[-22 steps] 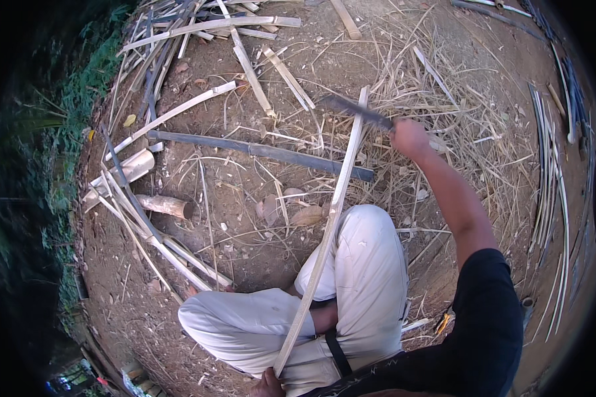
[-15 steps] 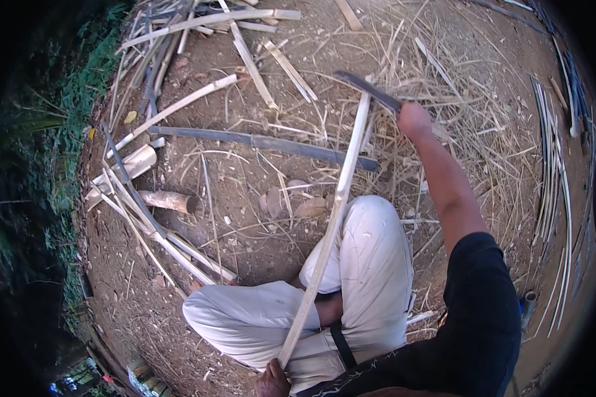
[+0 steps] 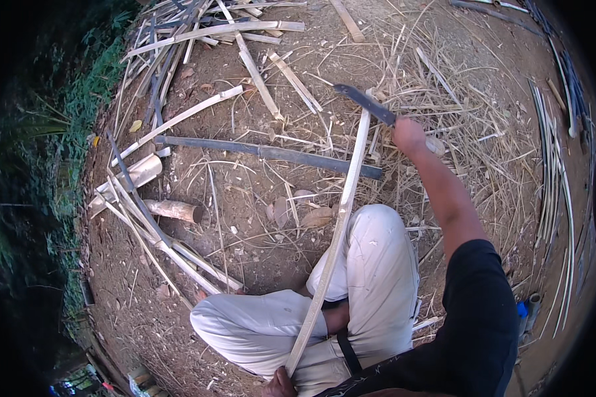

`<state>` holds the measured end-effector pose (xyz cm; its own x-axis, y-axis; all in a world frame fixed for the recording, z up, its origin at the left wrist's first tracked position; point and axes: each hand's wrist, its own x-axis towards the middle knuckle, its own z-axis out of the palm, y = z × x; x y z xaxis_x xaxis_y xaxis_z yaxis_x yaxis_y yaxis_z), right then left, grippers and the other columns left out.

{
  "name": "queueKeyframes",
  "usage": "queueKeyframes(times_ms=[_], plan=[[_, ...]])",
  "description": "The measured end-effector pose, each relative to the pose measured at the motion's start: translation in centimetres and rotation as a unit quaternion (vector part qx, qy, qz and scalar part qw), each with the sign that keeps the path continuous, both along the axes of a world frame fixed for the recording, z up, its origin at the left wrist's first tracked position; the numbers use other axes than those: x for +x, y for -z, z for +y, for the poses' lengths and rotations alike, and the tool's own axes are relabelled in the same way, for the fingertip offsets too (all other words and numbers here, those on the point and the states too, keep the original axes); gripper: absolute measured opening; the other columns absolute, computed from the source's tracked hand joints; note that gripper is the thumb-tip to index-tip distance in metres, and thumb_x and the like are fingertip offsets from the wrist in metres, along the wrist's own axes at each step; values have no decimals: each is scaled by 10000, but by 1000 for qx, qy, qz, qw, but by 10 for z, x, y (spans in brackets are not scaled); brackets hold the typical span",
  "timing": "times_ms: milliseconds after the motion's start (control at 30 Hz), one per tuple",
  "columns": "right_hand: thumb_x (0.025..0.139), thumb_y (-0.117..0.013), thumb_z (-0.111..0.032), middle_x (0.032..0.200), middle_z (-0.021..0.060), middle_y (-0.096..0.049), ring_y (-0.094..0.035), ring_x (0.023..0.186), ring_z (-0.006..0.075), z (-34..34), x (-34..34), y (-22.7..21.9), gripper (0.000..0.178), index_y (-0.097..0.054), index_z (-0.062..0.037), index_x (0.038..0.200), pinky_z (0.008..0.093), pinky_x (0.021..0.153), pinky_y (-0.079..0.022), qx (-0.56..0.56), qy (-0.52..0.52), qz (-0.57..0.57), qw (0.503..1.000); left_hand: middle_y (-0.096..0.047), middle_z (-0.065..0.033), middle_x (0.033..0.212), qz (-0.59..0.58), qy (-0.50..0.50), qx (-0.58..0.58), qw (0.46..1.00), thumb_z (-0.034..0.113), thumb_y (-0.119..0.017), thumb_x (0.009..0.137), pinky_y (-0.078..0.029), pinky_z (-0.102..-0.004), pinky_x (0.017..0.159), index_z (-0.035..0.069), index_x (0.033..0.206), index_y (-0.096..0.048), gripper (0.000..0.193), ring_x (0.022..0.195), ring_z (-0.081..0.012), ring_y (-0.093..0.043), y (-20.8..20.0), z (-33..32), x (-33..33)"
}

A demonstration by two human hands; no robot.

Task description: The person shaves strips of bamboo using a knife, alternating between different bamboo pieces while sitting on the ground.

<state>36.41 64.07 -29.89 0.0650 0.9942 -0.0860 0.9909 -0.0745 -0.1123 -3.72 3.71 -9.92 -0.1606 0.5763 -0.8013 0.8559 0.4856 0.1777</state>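
A long pale bamboo strip [image 3: 330, 258] runs slantwise across my lap, from the bottom edge up to the middle of the ground. Low in the view, my left hand [image 3: 279, 386] grips its near end. My right hand [image 3: 410, 135] is closed round the handle of a machete [image 3: 363, 102], whose dark blade points up and left. The blade lies across the far end of the strip; whether it has bitten into it I cannot tell. Beneath the strip a dark bamboo slat [image 3: 271, 153] rests crosswise on the ground.
Split bamboo pieces [image 3: 218, 30] are heaped at the far left, with more strips [image 3: 172, 248] beside my left knee. A cut log [image 3: 172, 210] lies there too. Thin shavings [image 3: 437, 99] cover the ground around the blade. Long thin strips [image 3: 551, 165] lie at the right.
The machete and my right hand have shifted slightly down and left relative to the strip's far end. The whole view has moved a little. Both hands keep their holds.
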Motion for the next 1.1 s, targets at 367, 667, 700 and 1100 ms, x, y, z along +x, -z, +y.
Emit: queueKeyframes(times_ms=[367, 667, 700, 1100], plan=[[866, -649, -234, 907, 214, -710, -693, 914, 389, 6, 19, 1, 253, -686, -1, 958, 480, 826, -556, -8, 110, 35, 993, -627, -260, 1077, 62, -36, -41, 997, 457, -719, 824, -509, -505, 767, 96, 1444, -359, 802, 929, -441, -629, 2, -6, -3], [840, -662, -232, 832, 217, -676, -678, 772, 392, -177, -11, -104, 283, -591, 11, 966, 497, 714, -550, -47, -71, 75, 994, -643, -80, 883, -286, -286, 45, 914, 243, -739, 887, -509, -302, 615, 45, 1256, -565, 454, 724, -186, -628, -39, 32, 27], [835, -670, -236, 839, 208, -676, -682, 767, 382, -202, -13, -109, 282, -585, 2, 961, 488, 701, -551, -42, -102, 78, 991, -652, -72, 876, -333, -364, -10, 870, 262, -695, 918, -513, -303, 617, 46, 1242, -572, 408, 726, -189, -637, -54, 48, 25], [748, -736, -224, 808, 119, -656, -664, 698, 330, -386, -33, -170, 309, -577, -59, 956, 445, 660, -535, 1, -155, 199, 968, -371, 5, 598, -452, -431, -254, 738, 656, -320, 997, -241, -246, 374, 91, 879, -473, 597, 416, -75, -312, -34, 75, 37]])
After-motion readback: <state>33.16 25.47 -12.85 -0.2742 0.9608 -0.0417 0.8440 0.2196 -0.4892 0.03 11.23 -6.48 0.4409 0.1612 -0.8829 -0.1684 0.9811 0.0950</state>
